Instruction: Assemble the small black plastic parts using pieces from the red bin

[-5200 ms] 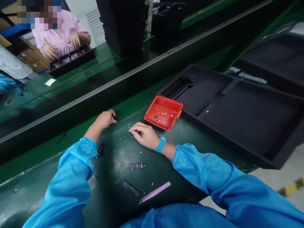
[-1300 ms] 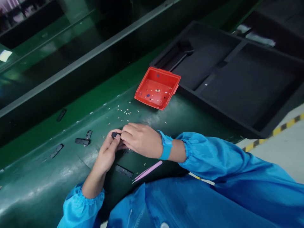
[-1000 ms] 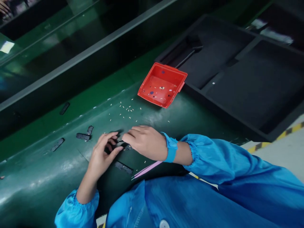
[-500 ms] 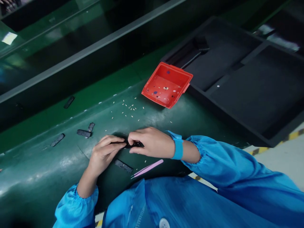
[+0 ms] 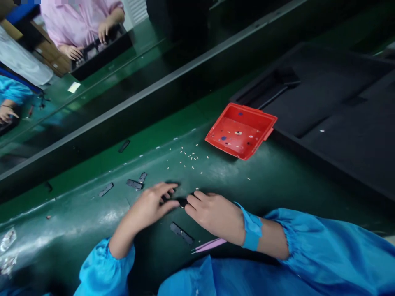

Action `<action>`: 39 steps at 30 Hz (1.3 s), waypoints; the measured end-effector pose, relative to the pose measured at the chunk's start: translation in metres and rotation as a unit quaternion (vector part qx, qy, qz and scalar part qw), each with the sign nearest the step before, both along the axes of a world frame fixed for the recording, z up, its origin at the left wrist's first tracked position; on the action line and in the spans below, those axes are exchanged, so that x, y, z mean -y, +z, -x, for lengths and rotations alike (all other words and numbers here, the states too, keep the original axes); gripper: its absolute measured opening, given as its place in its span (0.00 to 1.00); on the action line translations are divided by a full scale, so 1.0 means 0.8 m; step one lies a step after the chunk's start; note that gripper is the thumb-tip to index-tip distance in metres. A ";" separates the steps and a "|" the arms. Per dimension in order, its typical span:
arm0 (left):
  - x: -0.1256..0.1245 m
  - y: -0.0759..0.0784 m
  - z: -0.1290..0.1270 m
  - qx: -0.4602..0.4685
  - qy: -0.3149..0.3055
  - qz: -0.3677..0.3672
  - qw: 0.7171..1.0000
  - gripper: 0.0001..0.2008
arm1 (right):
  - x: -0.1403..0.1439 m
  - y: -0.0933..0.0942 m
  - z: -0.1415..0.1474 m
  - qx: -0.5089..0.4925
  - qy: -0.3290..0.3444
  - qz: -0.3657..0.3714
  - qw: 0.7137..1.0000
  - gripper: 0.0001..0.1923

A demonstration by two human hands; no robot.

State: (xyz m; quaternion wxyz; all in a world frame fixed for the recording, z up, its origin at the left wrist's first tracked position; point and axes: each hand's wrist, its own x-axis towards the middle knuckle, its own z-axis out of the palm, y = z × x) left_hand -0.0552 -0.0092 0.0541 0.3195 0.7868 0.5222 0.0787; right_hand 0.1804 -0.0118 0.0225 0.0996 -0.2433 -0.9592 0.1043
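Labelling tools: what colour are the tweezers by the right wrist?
Pink tweezers, head view.

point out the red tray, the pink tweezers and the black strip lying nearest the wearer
red tray [image 5: 232, 128]: head view, on its bare inner floor.
pink tweezers [image 5: 210, 245]: head view, on the visible shaft below the right wrist.
black strip [image 5: 181, 233]: head view, on its middle.
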 end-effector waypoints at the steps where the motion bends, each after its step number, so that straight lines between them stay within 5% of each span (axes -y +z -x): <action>1: -0.020 0.004 0.015 -0.024 0.025 -0.020 0.999 0.15 | 0.002 0.000 0.001 -0.003 0.002 -0.010 1.000 0.04; 3: -0.065 0.005 0.051 -0.102 0.099 -0.121 0.982 0.12 | 0.005 -0.001 0.002 -0.008 0.005 -0.027 1.000 0.05; 6: -0.129 -0.011 0.106 -0.205 0.265 -0.209 0.919 0.14 | 0.003 -0.002 0.001 -0.012 0.013 -0.024 1.000 0.04; 11: -0.175 -0.021 0.143 -0.223 0.302 -0.188 0.907 0.12 | -0.034 -0.013 -0.006 -0.090 0.027 0.050 0.994 0.12; 14: -0.165 -0.017 0.108 -0.199 0.306 -0.214 0.906 0.13 | -0.059 -0.017 -0.006 -0.195 -0.003 0.105 0.975 0.10; 17: -0.126 -0.026 0.039 -0.100 0.279 -0.192 0.935 0.16 | -0.076 -0.015 -0.004 -0.328 -0.082 0.132 0.932 0.04; 20: -0.073 -0.043 -0.031 0.085 0.233 -0.114 0.962 0.14 | -0.087 -0.013 -0.003 -0.391 -0.141 0.077 0.906 0.07; 23: -0.039 -0.052 -0.070 0.035 0.217 -0.211 0.952 0.10 | -0.091 -0.015 -0.006 -0.345 -0.141 -0.016 0.928 0.13; 28: -0.031 -0.053 -0.078 0.048 0.210 -0.296 0.931 0.08 | -0.093 -0.022 -0.007 -0.329 -0.128 -0.005 0.936 0.16; 35: -0.035 -0.058 -0.080 0.114 0.247 -0.335 0.902 0.07 | -0.097 -0.031 0.000 -0.420 -0.147 0.266 0.855 0.18; 39: -0.034 -0.057 -0.081 0.136 0.255 -0.317 0.903 0.06 | -0.098 -0.030 0.002 -0.448 -0.149 0.314 0.824 0.15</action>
